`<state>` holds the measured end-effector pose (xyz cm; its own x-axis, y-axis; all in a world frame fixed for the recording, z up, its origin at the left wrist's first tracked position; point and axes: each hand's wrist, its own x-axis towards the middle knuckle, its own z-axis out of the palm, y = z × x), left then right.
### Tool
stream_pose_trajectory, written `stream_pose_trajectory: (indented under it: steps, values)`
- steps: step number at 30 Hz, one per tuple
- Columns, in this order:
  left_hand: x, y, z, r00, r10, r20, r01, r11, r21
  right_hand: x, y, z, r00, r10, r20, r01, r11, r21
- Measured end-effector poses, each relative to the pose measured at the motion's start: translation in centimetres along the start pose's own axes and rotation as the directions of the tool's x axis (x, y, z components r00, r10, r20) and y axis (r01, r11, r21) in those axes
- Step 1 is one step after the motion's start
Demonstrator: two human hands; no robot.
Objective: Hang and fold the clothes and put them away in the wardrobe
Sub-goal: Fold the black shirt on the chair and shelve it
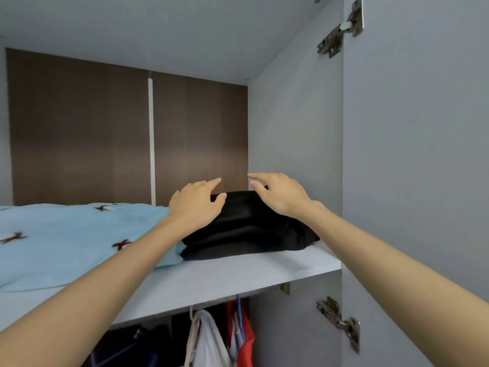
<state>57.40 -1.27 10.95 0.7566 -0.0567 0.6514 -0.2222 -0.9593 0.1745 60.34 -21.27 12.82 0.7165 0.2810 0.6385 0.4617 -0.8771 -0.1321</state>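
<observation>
A folded black garment (246, 229) lies on the upper wardrobe shelf (238, 274), at its right end near the side wall. My left hand (197, 202) is over the garment's left part, fingers relaxed, thumb near the cloth. My right hand (277, 193) hovers just above the garment's back right part with fingers loosely spread. Neither hand grips anything.
A light blue blanket (66, 239) with small dark figures fills the shelf's left side, touching the black garment. Below the shelf hang white (211, 340), red (244, 337) and dark clothes on hangers. The open wardrobe door (418, 154) with hinges stands at the right.
</observation>
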Motion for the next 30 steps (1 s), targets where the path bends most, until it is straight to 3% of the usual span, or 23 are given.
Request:
stream_pose_trajectory:
  steps: [6, 13, 20, 25, 30]
  values:
    - [-6.6, 2.5, -4.5, 0.995, 0.0, -0.103, -0.001, 1.0, -0.016, -6.3, -3.4, -3.3, 0.987, -0.087, -0.134, 0.094, 0.994, 0.05]
    - [-15.5, 4.7, -8.6, 0.979, -0.018, -0.204, 0.006, 0.998, -0.061, -14.4, -7.1, -4.4, 0.988, -0.119, -0.096, 0.136, 0.971, 0.198]
    - [-21.4, 6.4, -11.1, 0.981, -0.007, -0.192, -0.008, 0.997, -0.078, -21.0, -9.3, -5.4, 0.991, -0.098, -0.086, 0.118, 0.957, 0.264]
    - [-25.9, 6.8, -12.4, 0.989, 0.029, -0.145, -0.049, 0.99, -0.133, -26.2, -11.2, -7.1, 0.994, -0.02, -0.109, 0.051, 0.955, 0.292]
    - [-31.9, 6.7, -12.3, 0.995, 0.09, -0.052, -0.098, 0.977, -0.188, -33.1, -13.0, -7.3, 0.984, 0.147, -0.097, -0.113, 0.949, 0.295]
